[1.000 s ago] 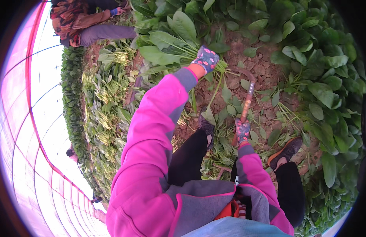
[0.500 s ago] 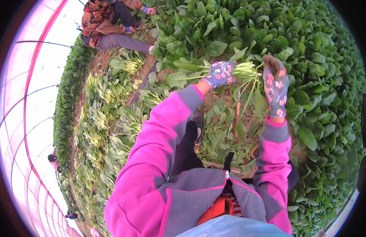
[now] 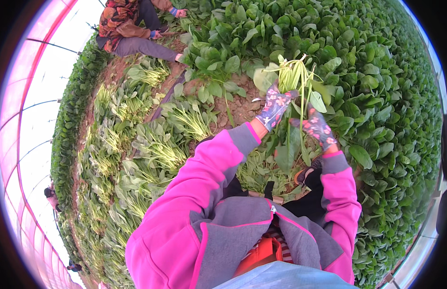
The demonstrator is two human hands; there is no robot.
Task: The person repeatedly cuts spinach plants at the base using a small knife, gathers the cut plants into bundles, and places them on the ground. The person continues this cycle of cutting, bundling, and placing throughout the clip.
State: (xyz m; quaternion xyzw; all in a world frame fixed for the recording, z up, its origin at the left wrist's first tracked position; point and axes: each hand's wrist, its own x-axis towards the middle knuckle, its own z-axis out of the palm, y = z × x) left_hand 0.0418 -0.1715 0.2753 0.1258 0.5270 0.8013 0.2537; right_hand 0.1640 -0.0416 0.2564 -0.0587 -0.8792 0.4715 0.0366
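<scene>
My left hand (image 3: 276, 107), in a dark flowered glove, is closed around a bunch of spinach (image 3: 292, 77). The pale stalk ends point up and away, while some leaves and long stems hang down between my hands. Just right of the hanging stems is my right hand (image 3: 318, 127), in a matching glove, its thumb and fingers apart beside the leaves. Whether its fingertips touch the stems is hard to tell.
Dense uncut spinach (image 3: 378, 101) grows to the right and far side. Cut bunches (image 3: 163, 149) lie in rows on the left. A person (image 3: 136, 31) crouches at the far left with gloved hands low among the plants. Loose leaves (image 3: 262, 171) cover the ground by my feet.
The bunch has turned from lying sideways to stalk ends up. My right hand has come down and left, from the stalk ends to beside the hanging stems. The wooden-handled tool on the ground is hidden now.
</scene>
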